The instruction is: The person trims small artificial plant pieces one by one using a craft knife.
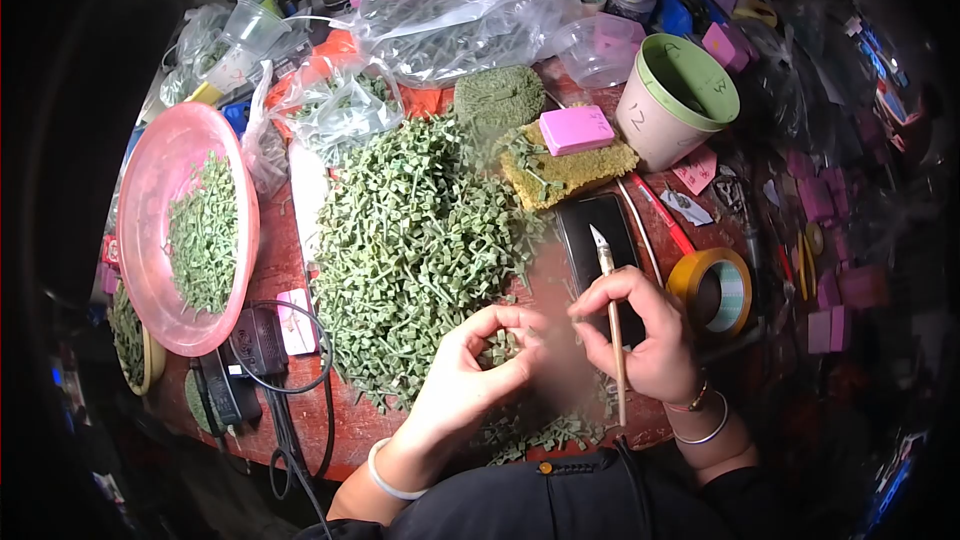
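Head view: tilted pink bowl [133,230] at left, holding a layer of small green pieces [207,245]. Main heap [410,260] of similar pieces sits at the centre of the red desk [352,432]. Small clear bag [345,120] behind the heap, green bits inside; larger clear bag [460,15] beyond it, contents obscured by plastic. Pale cup [652,120] marked 12 at right rear; its bottom is too dark to read. Left hand [482,365] at the near edge of the heap, fingers curled, thumb bent toward forefinger; grip closed round a few green pieces. Right hand [640,330] opposite, apart from the left, thumb and forefinger tips near each other; grip holds a knife [616,350], blade pointing away from the body, handle end toward it. Cannot tell whether those fingertips also pinch a piece. Tape roll [745,290] just beside the right hand.
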Available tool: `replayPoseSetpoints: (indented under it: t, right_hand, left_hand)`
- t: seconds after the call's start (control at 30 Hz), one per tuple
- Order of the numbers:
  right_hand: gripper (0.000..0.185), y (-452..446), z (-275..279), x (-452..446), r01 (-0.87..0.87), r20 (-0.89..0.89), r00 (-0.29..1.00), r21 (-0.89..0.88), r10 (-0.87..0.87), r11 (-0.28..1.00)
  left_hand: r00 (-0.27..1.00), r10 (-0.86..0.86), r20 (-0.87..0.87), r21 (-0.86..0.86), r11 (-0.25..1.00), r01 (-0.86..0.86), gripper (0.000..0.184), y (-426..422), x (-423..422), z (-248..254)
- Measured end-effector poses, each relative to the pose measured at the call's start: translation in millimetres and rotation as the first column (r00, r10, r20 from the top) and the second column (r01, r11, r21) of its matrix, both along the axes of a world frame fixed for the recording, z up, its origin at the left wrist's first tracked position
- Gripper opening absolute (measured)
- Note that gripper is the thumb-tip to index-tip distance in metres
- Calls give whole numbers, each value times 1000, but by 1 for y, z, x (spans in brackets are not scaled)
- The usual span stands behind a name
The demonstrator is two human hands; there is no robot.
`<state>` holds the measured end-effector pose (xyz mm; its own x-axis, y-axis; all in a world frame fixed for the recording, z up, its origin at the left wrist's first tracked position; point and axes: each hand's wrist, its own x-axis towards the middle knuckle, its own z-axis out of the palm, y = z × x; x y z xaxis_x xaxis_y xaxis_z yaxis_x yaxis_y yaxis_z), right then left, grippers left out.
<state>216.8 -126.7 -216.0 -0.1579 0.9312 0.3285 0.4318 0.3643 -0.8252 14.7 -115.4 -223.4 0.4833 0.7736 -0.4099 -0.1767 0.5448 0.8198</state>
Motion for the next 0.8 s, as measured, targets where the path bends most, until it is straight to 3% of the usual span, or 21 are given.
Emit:
replayPoseSetpoints:
  t: [0.17,0.2,0.23,0.27,0.3,0.37,0.47,0.5,0.57,0.63,0.7,0.8]
  right_hand:
    - [16,0,-4,-2,-12,55,998,110,5,994]
    - [19,-6,-8,5,-61,-141,988,8,61,998]
    - [33,-10,-10,8,-130,-336,937,-84,94,988]
    - [57,-12,-6,9,-143,-360,929,-119,91,983]
    - [63,-14,-3,4,-100,-410,911,-134,37,986]
    - [55,-8,5,-6,-60,-410,911,-45,36,997]
    - [23,-3,6,-1,-43,-112,992,175,63,984]
    - [23,-5,5,-1,-44,-112,992,174,64,984]
    - [19,-11,3,0,-34,-221,973,131,62,991]
    - [17,-15,8,-2,-2,-200,979,124,27,992]
    - [19,-13,11,-4,-55,-60,996,254,72,966]
    - [22,-13,8,-6,-68,-1,997,289,71,955]
  left_hand:
    - [997,71,-27,131,989,-67,20,-1,-1,0]
    - [997,76,-25,130,989,-72,20,-1,-1,-2]
    - [996,86,-12,185,979,-83,19,-1,-2,-4]
    - [995,96,2,240,966,-94,19,-1,-2,-6]
    - [995,103,3,240,966,-101,19,-2,-2,-6]
    - [991,127,-49,286,952,-108,20,-3,-2,-5]
    - [982,150,-116,355,930,-100,20,-3,-2,-2]
    - [982,151,-116,354,930,-101,20,-3,-1,-3]
    - [963,218,-161,578,811,-87,21,-3,1,-7]
    - [951,242,-193,647,760,-63,22,-3,2,-9]
    - [937,268,-223,708,705,-34,23,-3,2,-9]
    - [909,297,-292,761,648,33,25,-4,2,-6]
